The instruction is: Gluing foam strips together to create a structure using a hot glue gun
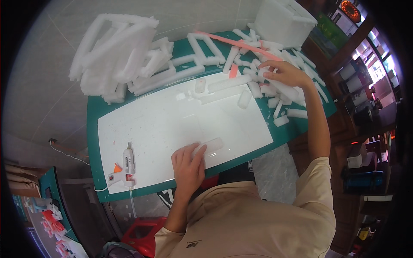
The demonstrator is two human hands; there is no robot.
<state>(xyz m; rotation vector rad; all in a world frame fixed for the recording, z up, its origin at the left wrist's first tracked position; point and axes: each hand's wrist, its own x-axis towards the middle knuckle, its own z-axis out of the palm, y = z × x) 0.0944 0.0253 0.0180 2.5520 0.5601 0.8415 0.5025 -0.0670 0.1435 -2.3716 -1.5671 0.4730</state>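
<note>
My left hand (189, 164) rests at the near edge of a white sheet (150, 129) on the green table, its fingers bent against a short, pale foam strip (213, 146) lying flat. Reaching out to the far right, my right hand (286, 74) is at a heap of white foam pieces (282, 92). Its thumb and fingers curve round one of the pieces; whether that piece is lifted, I cannot tell. On the sheet's far part lie a long foam strip (230, 83) and two short foam blocks, one of them (245, 99) near the right edge.
A white glue gun (128, 165) with an orange trigger stands at the left edge of the green table (97, 124). Foam frames (116, 56) are stacked at the back left. A big foam block (284, 21) and a pink strip (236, 43) are at the back right.
</note>
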